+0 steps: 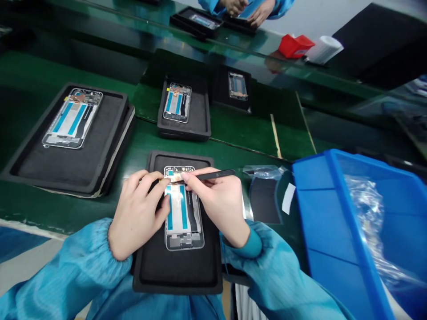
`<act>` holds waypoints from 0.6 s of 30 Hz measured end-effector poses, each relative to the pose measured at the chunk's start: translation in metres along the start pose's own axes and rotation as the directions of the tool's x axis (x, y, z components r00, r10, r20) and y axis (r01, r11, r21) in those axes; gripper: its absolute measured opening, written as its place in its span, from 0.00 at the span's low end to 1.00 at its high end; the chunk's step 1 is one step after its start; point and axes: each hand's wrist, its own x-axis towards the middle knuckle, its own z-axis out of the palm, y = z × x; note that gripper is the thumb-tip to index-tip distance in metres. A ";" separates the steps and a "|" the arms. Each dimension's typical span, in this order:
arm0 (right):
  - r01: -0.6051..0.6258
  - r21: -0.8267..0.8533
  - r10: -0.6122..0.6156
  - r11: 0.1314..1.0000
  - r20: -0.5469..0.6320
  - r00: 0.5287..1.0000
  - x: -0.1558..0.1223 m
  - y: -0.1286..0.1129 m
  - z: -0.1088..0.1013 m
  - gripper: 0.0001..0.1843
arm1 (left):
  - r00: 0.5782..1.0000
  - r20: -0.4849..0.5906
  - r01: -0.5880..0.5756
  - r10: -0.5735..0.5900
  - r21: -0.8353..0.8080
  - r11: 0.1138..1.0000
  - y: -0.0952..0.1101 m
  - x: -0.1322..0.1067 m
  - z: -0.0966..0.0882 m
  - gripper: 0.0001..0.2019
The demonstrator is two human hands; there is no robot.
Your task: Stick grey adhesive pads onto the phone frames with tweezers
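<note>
An opened phone frame (pixel 193 235), with blue strips along its inner bay, lies in a black foam tray (pixel 176 278) in front of me. From its left side my left hand (pixel 138 213) grips it, with the fingers bent and the fingertips at the upper left edge. Black tweezers (pixel 220 174) are pinched in my right hand (pixel 220 204). Their tips reach the upper part of the phone frame, between both hands' fingertips. What exactly the tips touch is too small to tell.
Stacked black trays with a phone frame (pixel 71 118) stand left. Behind are another tray (pixel 200 122) and a dark pad with a phone frame (pixel 238 86). At right, a blue bin (pixel 320 213) holds clear plastic. A co-worker's hands (pixel 263 13) show beyond the shelf, near a red box (pixel 295 46).
</note>
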 end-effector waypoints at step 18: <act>0.031 -0.067 -0.031 0.997 -0.004 1.000 -0.002 -0.003 -0.001 0.10 | 0.999 -0.029 -0.038 0.039 0.035 0.999 0.000 0.000 0.001 0.15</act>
